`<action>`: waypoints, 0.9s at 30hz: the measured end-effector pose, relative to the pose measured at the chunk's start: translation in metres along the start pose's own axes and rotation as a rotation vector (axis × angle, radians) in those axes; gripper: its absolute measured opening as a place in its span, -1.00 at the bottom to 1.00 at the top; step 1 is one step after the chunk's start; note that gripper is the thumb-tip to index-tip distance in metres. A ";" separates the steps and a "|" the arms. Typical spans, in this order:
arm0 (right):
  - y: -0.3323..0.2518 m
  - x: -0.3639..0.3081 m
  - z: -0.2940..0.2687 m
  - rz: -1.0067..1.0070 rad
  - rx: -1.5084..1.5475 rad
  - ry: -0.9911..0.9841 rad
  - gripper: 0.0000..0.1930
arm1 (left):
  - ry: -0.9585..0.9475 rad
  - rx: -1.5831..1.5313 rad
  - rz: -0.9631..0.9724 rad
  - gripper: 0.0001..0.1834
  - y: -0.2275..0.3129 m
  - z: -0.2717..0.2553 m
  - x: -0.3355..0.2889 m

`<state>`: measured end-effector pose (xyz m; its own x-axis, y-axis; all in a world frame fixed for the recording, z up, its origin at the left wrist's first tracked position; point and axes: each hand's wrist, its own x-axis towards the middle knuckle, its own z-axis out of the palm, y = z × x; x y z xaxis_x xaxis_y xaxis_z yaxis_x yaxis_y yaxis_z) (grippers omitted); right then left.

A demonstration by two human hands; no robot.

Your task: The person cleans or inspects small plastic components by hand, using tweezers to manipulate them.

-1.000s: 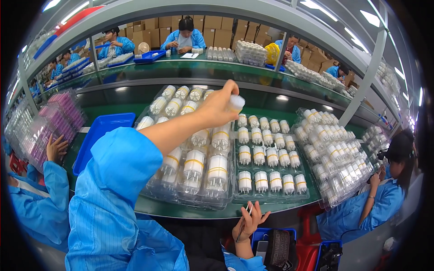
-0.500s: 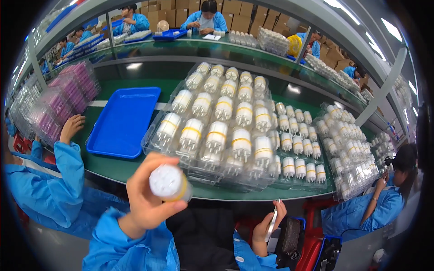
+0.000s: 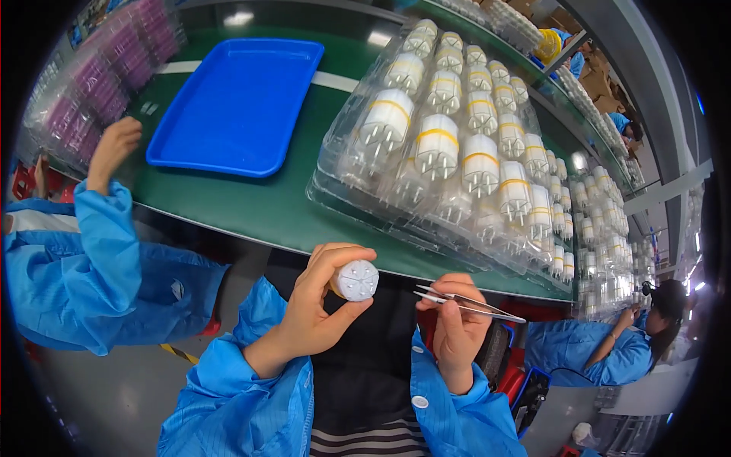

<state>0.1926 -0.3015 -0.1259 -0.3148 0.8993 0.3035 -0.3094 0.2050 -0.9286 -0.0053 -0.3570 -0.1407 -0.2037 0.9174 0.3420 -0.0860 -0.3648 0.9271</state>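
Near the green table's edge (image 3: 244, 234), open gap between cylinder (image 3: 358, 280) and tweezers (image 3: 500, 312)

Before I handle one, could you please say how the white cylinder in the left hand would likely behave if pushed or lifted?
The white cylinder would probably roll if laid on its side, since its body looks round. It is probably fairly light, as the left hand alone holds it in a pinch.
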 end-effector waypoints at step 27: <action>-0.003 0.011 0.043 -0.173 -0.309 -0.208 -0.83 | 0.052 0.336 0.200 -0.41 -0.009 0.006 -0.008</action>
<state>0.1516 -0.3089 -0.1109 -0.4664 0.7506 0.4680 -0.1000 0.4810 -0.8710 0.0026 -0.3600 -0.1511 -0.2337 0.8212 0.5206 0.2828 -0.4548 0.8445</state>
